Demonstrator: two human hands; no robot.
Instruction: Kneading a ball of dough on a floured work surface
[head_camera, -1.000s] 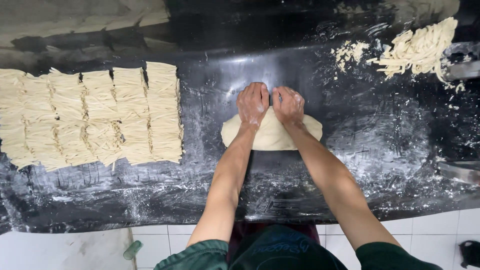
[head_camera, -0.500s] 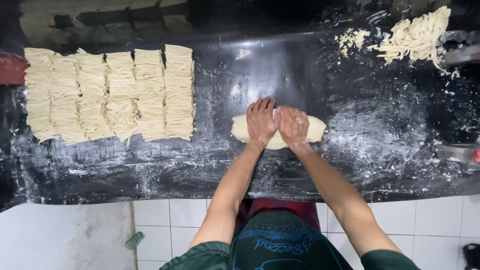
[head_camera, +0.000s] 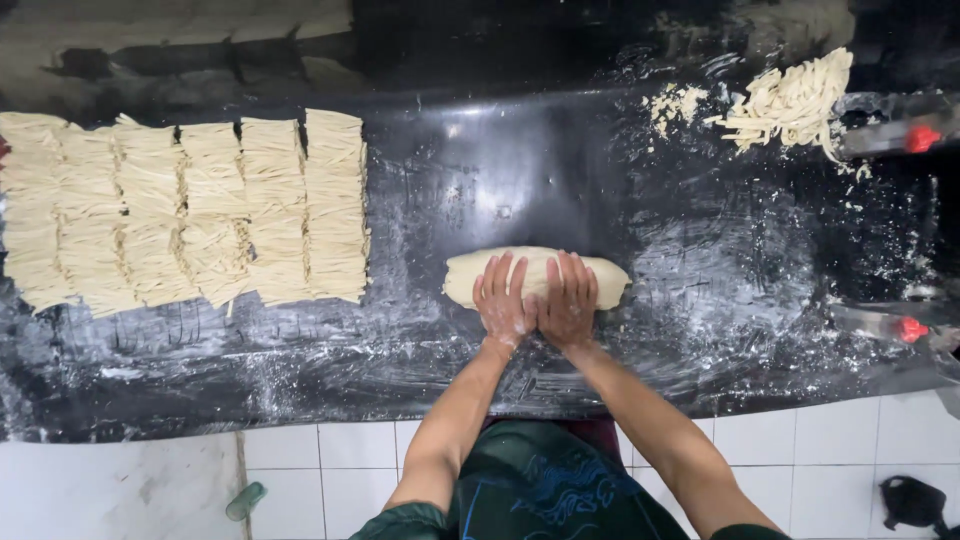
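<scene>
Floured counter (head_camera: 420, 200): dough (head_camera: 470, 275) under hands (flat).

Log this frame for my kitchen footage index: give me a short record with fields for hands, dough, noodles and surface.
left hand: flat on the dough, fingers spread
right hand: flat on the dough, beside the left
dough: pale elongated loaf, lying crosswise
cut noodles: neat rows at left
loose noodles: heap at far right
counter: black, flour-dusted
</scene>
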